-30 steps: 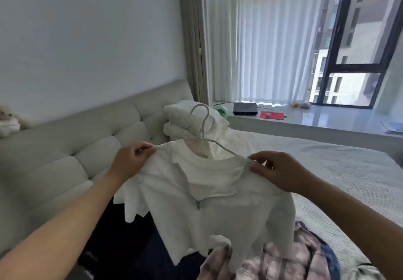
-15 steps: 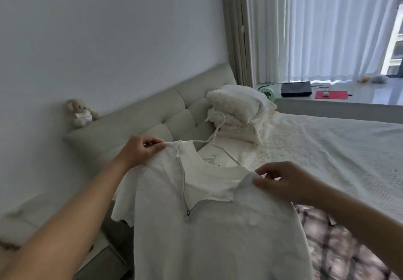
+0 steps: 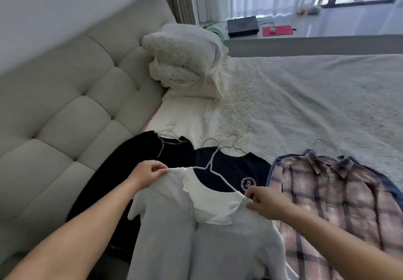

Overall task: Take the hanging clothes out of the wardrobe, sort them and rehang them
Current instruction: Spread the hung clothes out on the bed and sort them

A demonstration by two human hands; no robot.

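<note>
Right now both hands hold a white zip-neck top (image 3: 202, 236) by its shoulders above the bed (image 3: 305, 96). The left hand (image 3: 148, 174) pinches the left shoulder seam between thumb and curled fingers; the right hand (image 3: 265, 203) pinches the right shoulder the same way, fingers bent onto the fabric. A white hanger (image 3: 214, 166) sits inside the neckline, its hook pointing away from the person toward the pillows (image 3: 185, 61).

The top's long axis runs from the hook back toward the person, hem nearest the body. It overlaps a navy printed T-shirt (image 3: 237, 170) and lies beside a black garment (image 3: 135, 170) on the left; a plaid shirt (image 3: 327, 194) lies just to the right. Each shoulder is already in its own hand, so neither needs to reach; the likely next step is to lower the top flat onto the pile or carry it off by the hook, which lies forward of both hands.
</note>
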